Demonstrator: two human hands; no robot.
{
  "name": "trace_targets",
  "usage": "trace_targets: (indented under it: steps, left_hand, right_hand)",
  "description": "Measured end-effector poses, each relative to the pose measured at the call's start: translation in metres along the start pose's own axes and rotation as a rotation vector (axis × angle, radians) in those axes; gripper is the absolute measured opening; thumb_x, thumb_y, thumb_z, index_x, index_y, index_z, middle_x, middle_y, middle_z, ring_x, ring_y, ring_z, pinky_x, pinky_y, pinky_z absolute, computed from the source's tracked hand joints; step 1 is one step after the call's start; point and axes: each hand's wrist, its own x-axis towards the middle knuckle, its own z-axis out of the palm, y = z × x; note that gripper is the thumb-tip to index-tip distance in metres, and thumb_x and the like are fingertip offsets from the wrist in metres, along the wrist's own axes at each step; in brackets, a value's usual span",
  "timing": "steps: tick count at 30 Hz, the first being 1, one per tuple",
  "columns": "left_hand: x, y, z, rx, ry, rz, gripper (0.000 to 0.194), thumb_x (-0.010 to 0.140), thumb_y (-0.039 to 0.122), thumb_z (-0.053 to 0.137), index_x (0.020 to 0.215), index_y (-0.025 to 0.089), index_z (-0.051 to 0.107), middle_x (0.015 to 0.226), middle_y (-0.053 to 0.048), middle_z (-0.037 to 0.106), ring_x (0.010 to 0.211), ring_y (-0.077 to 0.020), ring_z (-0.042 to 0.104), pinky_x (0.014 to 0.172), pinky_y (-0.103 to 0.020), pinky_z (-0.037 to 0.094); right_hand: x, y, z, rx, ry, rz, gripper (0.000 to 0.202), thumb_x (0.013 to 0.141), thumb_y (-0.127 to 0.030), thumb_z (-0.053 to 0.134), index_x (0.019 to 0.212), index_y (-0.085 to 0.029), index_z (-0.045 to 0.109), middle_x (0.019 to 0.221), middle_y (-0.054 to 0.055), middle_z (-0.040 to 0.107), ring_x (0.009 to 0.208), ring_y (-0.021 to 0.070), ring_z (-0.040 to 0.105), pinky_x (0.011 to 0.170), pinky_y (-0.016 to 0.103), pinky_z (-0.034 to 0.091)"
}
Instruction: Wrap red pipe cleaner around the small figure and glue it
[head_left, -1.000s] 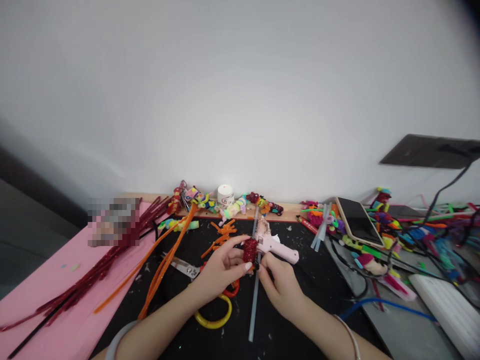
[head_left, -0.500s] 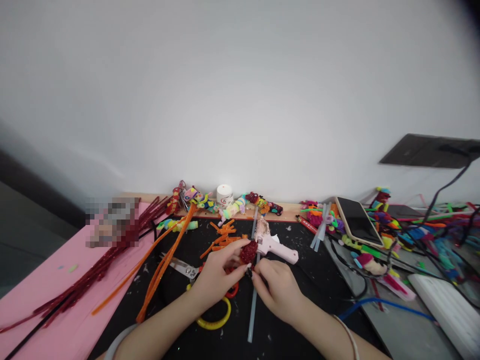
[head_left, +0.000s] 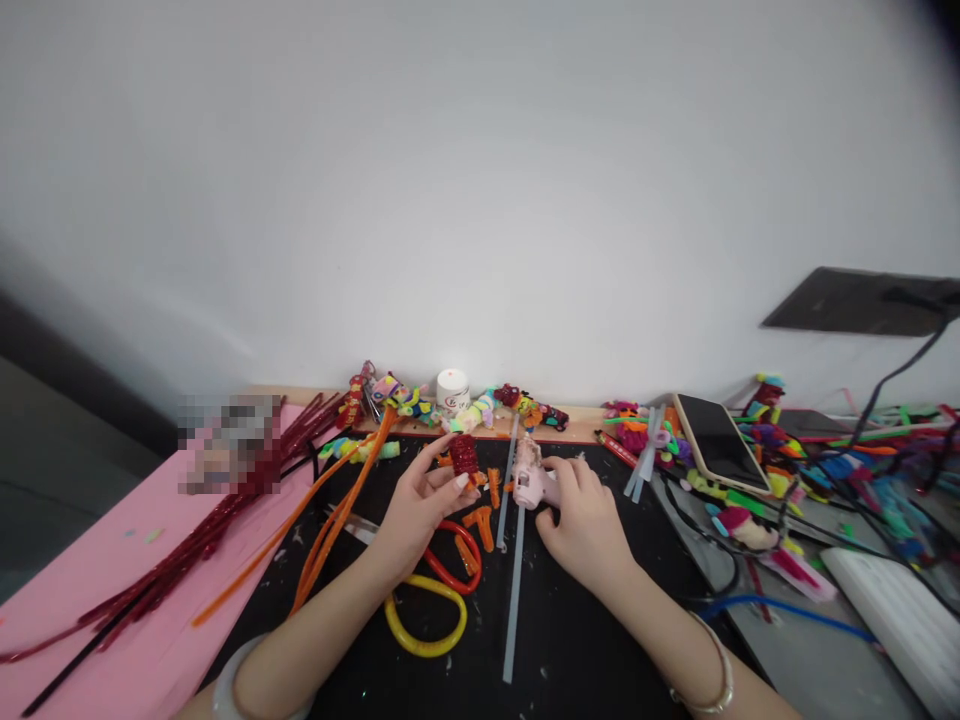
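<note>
A dark red, glittery rolled piece (head_left: 465,455), seemingly wound from pipe cleaner, is pinched between the thumb and fingers of my left hand (head_left: 420,503). My right hand (head_left: 585,515) wraps round the handle of a pale pink glue gun (head_left: 529,484), its nozzle facing the wall. A long clear glue stick (head_left: 514,600) extends from the gun's back end toward me. Scissors with one red and one yellow handle loop (head_left: 426,647) lie below my left hand. Short orange pipe cleaner pieces (head_left: 480,525) are scattered between my hands on the black mat (head_left: 592,650).
Long dark red pipe cleaners (head_left: 184,550) and orange ones (head_left: 341,515) lie at left, partly over a pink surface (head_left: 67,590). Small colourful figures and a white jar (head_left: 452,391) line the wall. On the right are a phone (head_left: 721,445), cables and a white keyboard-like object (head_left: 896,625).
My right hand has left the red piece and taken hold of the glue gun's handle, turning the gun. My left hand has shifted up and left with the red piece.
</note>
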Motion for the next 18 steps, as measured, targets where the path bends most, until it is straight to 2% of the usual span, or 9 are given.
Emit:
trace_targets:
  steps: [6,12,18]
  left_hand:
    - [-0.001,0.000,0.000,-0.095,0.040,-0.050,0.064,0.073,0.016,0.072,0.130,0.022,0.044,0.082,-0.003,0.071,0.067,-0.0130,0.069,0.071,-0.026,0.055]
    - [0.002,0.000,-0.004,-0.154,0.036,-0.052,0.060,0.074,0.016,0.070,0.128,0.025,0.045,0.079,-0.001,0.072,0.069,-0.0135,0.069,0.071,-0.025,0.055]
    - [0.001,-0.001,-0.004,-0.160,0.019,-0.037,0.055,0.076,0.017,0.068,0.126,0.027,0.045,0.085,-0.001,0.071,0.073,-0.0136,0.070,0.075,-0.026,0.055]
  right_hand:
    - [0.000,0.006,0.007,0.000,-0.018,0.037,0.044,0.069,-0.014,0.052,0.113,-0.011,0.052,0.102,0.014,0.053,0.092,0.0272,0.053,0.076,0.036,0.044]
    - [0.004,0.013,0.008,0.044,-0.022,0.026,0.031,0.072,-0.014,0.053,0.102,-0.012,0.056,0.089,0.011,0.062,0.087,0.0273,0.058,0.080,0.037,0.045]
    - [-0.003,0.009,0.010,0.347,0.014,-0.020,0.029,0.077,-0.021,0.055,0.106,-0.017,0.055,0.099,0.009,0.065,0.087,0.0243,0.063,0.074,0.032,0.049]
